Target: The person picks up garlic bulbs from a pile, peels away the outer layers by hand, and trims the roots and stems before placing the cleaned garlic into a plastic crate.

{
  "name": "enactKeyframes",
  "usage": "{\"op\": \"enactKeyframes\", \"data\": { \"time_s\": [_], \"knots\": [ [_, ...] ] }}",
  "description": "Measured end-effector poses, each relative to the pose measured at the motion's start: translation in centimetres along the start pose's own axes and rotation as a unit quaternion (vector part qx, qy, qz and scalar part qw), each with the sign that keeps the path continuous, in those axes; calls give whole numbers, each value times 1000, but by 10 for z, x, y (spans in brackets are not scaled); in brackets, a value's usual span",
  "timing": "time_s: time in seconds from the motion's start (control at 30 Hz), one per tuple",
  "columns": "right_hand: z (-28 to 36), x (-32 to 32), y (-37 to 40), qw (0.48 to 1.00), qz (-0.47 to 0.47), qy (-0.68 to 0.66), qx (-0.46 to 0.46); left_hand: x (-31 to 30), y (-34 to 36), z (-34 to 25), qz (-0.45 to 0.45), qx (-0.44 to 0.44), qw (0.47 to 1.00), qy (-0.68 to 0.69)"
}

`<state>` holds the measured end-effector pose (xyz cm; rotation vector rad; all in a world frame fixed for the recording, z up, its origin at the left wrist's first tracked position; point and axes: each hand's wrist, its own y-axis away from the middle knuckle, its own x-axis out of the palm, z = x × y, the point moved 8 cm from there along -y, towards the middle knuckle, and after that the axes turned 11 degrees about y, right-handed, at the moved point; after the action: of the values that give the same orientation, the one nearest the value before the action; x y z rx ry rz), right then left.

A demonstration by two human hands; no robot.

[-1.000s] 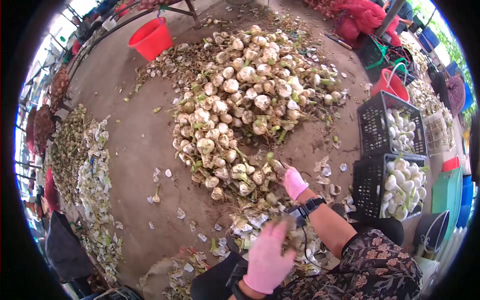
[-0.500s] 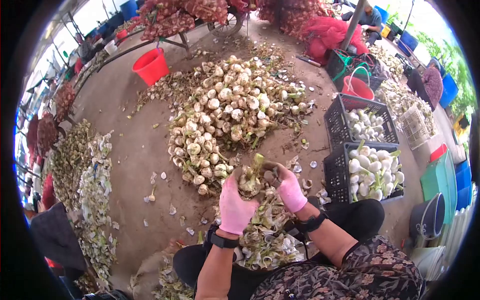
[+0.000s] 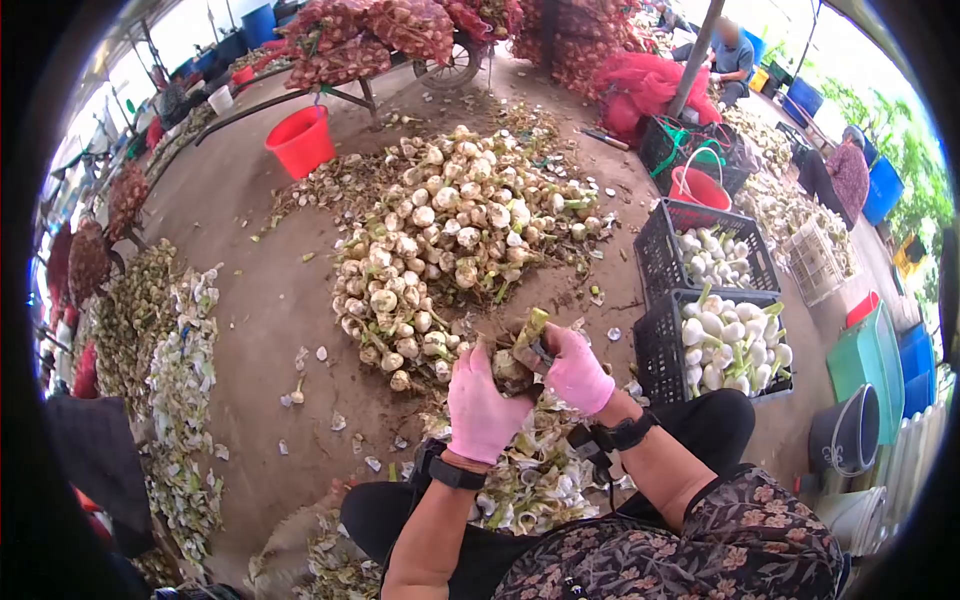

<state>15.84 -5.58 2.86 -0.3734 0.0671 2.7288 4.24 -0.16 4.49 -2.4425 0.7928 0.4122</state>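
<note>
A garlic bulb [image 3: 512, 372] with dirty outer skin and a thick green stalk is held over my lap. My left hand [image 3: 484, 408], in a pink glove, is closed around its left side. My right hand [image 3: 578, 376], also gloved in pink with dark-stained fingers, is closed on the bulb's right side near the stalk. Whether a small tool sits in the right fingers cannot be made out. Beneath my hands lies a heap of peeled garlic skins [image 3: 535, 465]. Just beyond is a large pile of unpeeled garlic bulbs [image 3: 450, 225].
Two black crates [image 3: 660, 345] of cleaned white garlic stand at the right, a red bucket [image 3: 700, 188] behind them. Another red bucket [image 3: 300, 142] stands past the pile. Discarded skins [image 3: 180, 390] line the left. A cart holds red net sacks [image 3: 410, 30]; other people sit at the far right.
The bulb has tilted between my hands, its stalk leaning further right, and my right hand has shifted slightly lower and closer in. The whole view has turned a little.
</note>
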Motion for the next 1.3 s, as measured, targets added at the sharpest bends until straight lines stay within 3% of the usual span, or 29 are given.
{"op": "enactKeyframes", "data": {
  "time_s": [0.1, 0.17, 0.23, 0.3, 0.37, 0.43, 0.47, 0.5, 0.57, 0.6, 0.63, 0.7, 0.77, 0.83, 0.87, 0.97, 1.0, 1.03, 1.1, 1.13, 1.17, 1.23, 1.3],
  "knots": [
    [6, 2, 1, 998, 9, -45, -47, -3, 0, 3, 7, -13, 1000, -1],
    [3, 0, 1, 999, 27, 12, -26, -6, -1, 8, 3, -54, 998, 43],
    [13, -5, 4, 997, -18, 46, -67, -11, -4, 0, 8, -46, 998, 37],
    [-5, -8, 4, 997, -29, 33, -62, -5, -5, 6, 34, -137, 950, 277],
    [-11, -14, 6, 997, -38, 21, -60, -4, -6, 11, 42, -129, 942, 307],
    [-9, -28, 11, 995, -71, 68, -34, 3, -3, 28, 23, -187, 884, 428],
    [2, -29, 12, 997, -58, 43, -28, 11, 6, 39, 19, -258, 838, 480],
    [0, -31, 12, 997, -61, 42, -26, 15, 7, 43, 23, -260, 838, 480],
    [-9, -28, 11, 997, -25, -69, -11, 36, 14, 48, 14, -340, 624, 703],
    [-11, -27, 13, 997, -15, -81, 0, 38, 12, 44, 80, -323, 608, 721],
    [-16, -28, 17, 997, -15, -81, 3, 39, 10, 39, 79, -325, 607, 721],
    [-25, -24, 20, 979, 2, -200, 42, 41, 13, 35, 36, -429, 556, 711],
    [-30, -28, 24, 978, -6, -202, 58, 42, 16, 35, 62, -404, 583, 702],
    [-32, -39, 25, 992, -66, -82, 63, 31, 14, 48, 15, -363, 733, 575],
    [-28, -40, 24, 992, -96, -70, 40, 35, 16, 51, 17, -364, 732, 575],
    [-32, -34, 20, 993, -116, 16, 33, 36, 9, 46, 48, -261, 858, 440],
    [-26, -30, 21, 990, -126, 61, 5, 36, 12, 53, 33, -289, 881, 373],
    [-23, -28, 21, 991, -121, 61, 5, 33, 13, 55, 28, -291, 880, 373],
    [-18, -25, 19, 989, -102, 101, 24, 41, 21, 61, 12, -376, 737, 561],
    [-24, -25, 18, 992, -123, -10, 24, 39, 21, 55, 7, -367, 717, 592],
    [-24, -26, 15, 992, -125, -10, 21, 37, 18, 51, 9, -365, 719, 592],
    [-46, -27, 17, 960, -161, -194, 121, 33, 12, 39, 23, -329, 707, 625],
    [-77, -23, 7, 944, -172, -257, 114, 38, 13, 40, 31, -334, 709, 621]
  ]
}}
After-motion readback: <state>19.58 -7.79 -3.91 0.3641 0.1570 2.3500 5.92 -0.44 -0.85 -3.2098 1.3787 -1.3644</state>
